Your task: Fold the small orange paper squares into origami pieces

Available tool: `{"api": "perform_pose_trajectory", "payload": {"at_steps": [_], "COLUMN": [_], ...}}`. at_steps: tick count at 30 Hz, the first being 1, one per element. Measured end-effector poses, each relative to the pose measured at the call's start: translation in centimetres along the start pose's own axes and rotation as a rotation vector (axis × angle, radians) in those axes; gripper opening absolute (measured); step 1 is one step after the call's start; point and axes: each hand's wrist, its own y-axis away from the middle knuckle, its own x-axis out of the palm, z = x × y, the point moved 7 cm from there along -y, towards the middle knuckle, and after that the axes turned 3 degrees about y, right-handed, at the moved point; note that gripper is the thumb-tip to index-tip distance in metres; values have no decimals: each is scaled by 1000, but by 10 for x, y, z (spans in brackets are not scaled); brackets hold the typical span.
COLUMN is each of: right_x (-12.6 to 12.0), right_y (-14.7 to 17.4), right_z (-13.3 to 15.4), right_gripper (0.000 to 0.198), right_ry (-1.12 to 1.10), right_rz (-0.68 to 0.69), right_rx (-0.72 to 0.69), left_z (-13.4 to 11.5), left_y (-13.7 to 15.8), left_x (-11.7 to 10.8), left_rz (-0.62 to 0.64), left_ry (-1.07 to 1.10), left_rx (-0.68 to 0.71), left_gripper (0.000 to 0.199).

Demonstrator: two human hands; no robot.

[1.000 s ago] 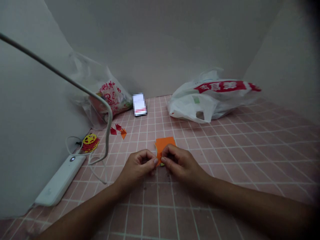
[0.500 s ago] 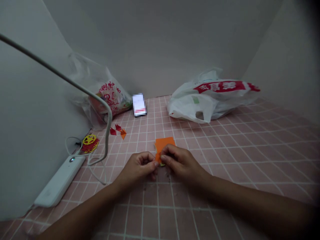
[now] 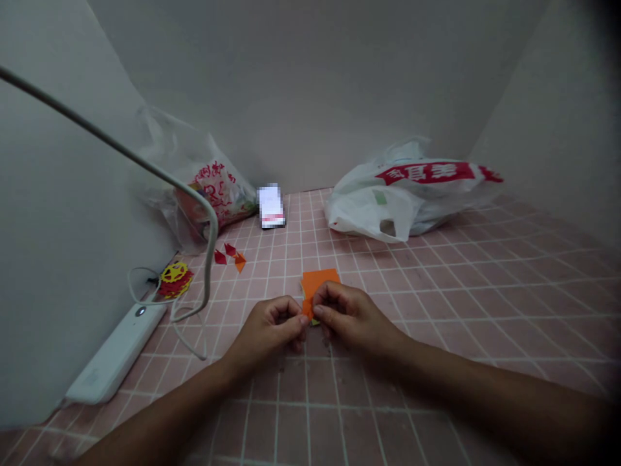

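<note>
In the head view, the left hand (image 3: 272, 323) has its thumb and index finger closed together on a small orange piece (image 3: 307, 309), the other fingers curled in. The right hand (image 3: 348, 316) pinches the same piece from the other side, thumb against index finger, so the two sets of fingertips almost meet. The piece sits between them, just in front of an orange paper stack (image 3: 321, 278) on the pink tiled surface (image 3: 320, 382)
</note>
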Motion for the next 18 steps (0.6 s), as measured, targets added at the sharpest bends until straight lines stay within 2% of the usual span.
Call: {"api": "perform_pose_trajectory", "payload": {"at_steps": [5,10,15,18], "right_x": [-1,-1,0,2], "right_y": [2,6,7,4], "right_z": [3,4,1,-3], "right_gripper": [11,14,13,11], "right_ry": [162,247,230,112], "right_rz": [-28,-63,-74,-39], "right_rx": [-107,-139,-127,-83], "left_z": [-1,2,2,0], "left_y": [3,2,2,3], "left_x": [2,3,5,4], "left_rz": [13,35,10,-33], "left_ry": [-22,-10,-23,-30], "left_rx": [5,3,-10,-6], "left_gripper": [25,24,25,28]}}
